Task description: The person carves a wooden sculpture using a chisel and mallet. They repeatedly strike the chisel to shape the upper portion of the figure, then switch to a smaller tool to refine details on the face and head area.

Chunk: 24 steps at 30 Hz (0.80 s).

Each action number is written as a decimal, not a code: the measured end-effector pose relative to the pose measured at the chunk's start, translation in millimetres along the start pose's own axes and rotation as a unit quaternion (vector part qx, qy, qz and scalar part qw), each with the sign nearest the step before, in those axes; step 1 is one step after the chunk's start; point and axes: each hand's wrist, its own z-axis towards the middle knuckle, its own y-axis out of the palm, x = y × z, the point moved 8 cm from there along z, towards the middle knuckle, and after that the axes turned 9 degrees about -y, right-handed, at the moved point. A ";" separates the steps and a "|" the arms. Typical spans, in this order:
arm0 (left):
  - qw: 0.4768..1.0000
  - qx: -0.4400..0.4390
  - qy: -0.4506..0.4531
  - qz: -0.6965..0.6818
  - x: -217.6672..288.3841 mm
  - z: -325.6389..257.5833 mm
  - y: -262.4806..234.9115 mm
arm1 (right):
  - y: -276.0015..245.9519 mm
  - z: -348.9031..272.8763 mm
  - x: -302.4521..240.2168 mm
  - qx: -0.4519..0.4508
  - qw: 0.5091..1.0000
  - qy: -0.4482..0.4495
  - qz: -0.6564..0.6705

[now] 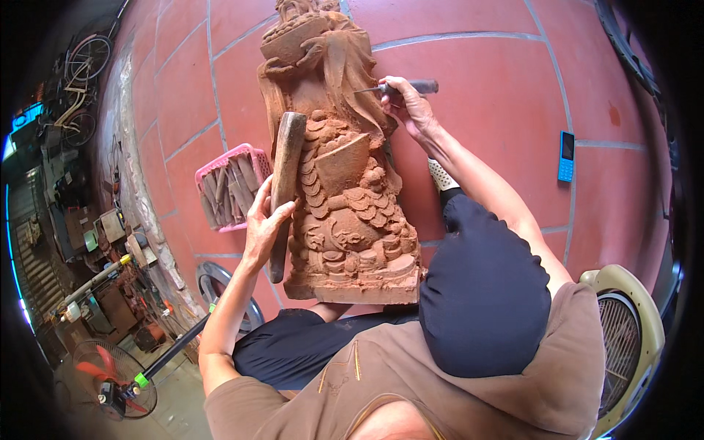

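Observation:
A reddish-brown carved statue (348, 235) lies on the floor before me, its base toward my lap. Carved coins, rounded lumps and draped robes cover it. My left hand (262, 224) is closed around a worn wooden mallet (288, 158), a long club-like piece held along the statue's left side. At the upper right side of the carving, my right hand (408, 108) grips a chisel (422, 86) by its dark handle. The chisel's thin blade points left over the carved robe; whether its tip touches the surface I cannot tell.
Left of the statue stands a pink plastic basket (259, 155) of handled tools. A blue phone (566, 156) lies on the red tiles at right. Fans stand at lower left (110, 381) and lower right (620, 345). A bicycle (84, 81) and clutter line the far left.

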 end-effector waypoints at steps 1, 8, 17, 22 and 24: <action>1.000 -0.001 -0.007 0.012 0.0 -0.1 -2.2 | -2.1 -2.3 -1.3 -0.012 0.999 -0.020 -0.026; 1.000 -0.002 0.008 -0.003 2.7 1.2 -0.9 | -67.6 -32.6 6.2 -0.032 0.991 0.034 -0.128; 1.000 -0.007 0.000 -0.005 10.0 -1.7 8.1 | -45.2 -9.6 13.2 -0.041 0.999 0.018 -0.023; 1.000 -0.003 0.004 0.006 5.2 -1.9 1.5 | -67.6 -45.0 15.7 -0.043 0.996 0.044 -0.069; 1.000 0.000 0.003 0.004 7.0 -2.3 1.5 | -60.7 -38.7 6.2 -0.081 0.992 0.013 -0.093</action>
